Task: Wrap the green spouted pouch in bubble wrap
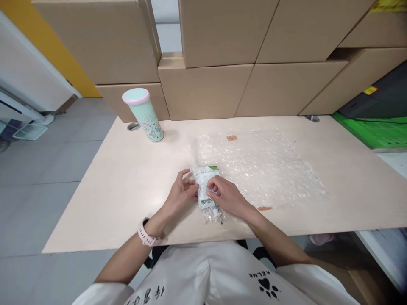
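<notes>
A small white and green packet [206, 186] in clear plastic lies on the near corner of a bubble wrap sheet [257, 167] on the pale wooden table [121, 199]. My left hand [182, 194] pinches the packet's left edge with curled fingers. My right hand [226, 195] presses and grips the packet from the right, fingers bent over it. Both hands meet over the packet near the table's front edge. A watch sits on my left wrist.
A mint green tumbler [144, 113] with a pink-rimmed lid stands at the back left. Cardboard boxes [206, 84] are stacked along the table's far edge. Small tape pieces [232, 137] stick to the bubble wrap. A green surface [375, 129] lies at right.
</notes>
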Motion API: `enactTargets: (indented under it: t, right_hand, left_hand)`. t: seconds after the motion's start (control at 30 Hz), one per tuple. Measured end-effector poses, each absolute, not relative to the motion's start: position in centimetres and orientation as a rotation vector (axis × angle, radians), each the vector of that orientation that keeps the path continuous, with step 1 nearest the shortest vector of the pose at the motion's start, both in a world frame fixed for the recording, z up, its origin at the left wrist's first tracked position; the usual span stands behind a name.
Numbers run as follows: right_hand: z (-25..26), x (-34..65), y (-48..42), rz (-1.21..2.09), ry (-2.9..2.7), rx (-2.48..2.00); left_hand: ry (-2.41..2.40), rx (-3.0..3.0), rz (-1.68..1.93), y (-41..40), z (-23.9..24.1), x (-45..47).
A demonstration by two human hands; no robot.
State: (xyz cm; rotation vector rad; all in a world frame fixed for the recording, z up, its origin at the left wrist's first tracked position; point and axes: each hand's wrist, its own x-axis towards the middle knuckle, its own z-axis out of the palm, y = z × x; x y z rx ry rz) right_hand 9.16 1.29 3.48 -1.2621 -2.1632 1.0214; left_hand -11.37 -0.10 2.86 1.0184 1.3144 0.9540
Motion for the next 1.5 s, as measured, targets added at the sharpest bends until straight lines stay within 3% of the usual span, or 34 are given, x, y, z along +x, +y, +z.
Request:
enactTargets:
  t: [0.3,0.53,0.87,1.1,1.5]
  right_hand:
    - [4.0,9.5,1.5,1.334,-1.863,-1.079]
    - [4.6,9.7,1.7,1.833,-1.384,-0.862]
    - [3.8,12.2,2.8,1.453,-1.700,-1.256]
    - [3.2,13.4,3.7,0.599,-1.883,-1.771]
    - [3.0,12.1,3.2,0.721,-1.933,-1.711]
  left_hand:
    - [0.915,0.843,1.063,-0.2,3.7,-11.0]
    - [0.886,1.318,1.050,-1.3,3.7,-11.2]
    - [0.888,2.151,0.849,-1.7,2.9,-9.9]
    - [0.815,2.491,0.566,-2.1,-0.1,-9.1]
    - [0.813,2.400,0.557,-1.9,-0.6,-9.2]
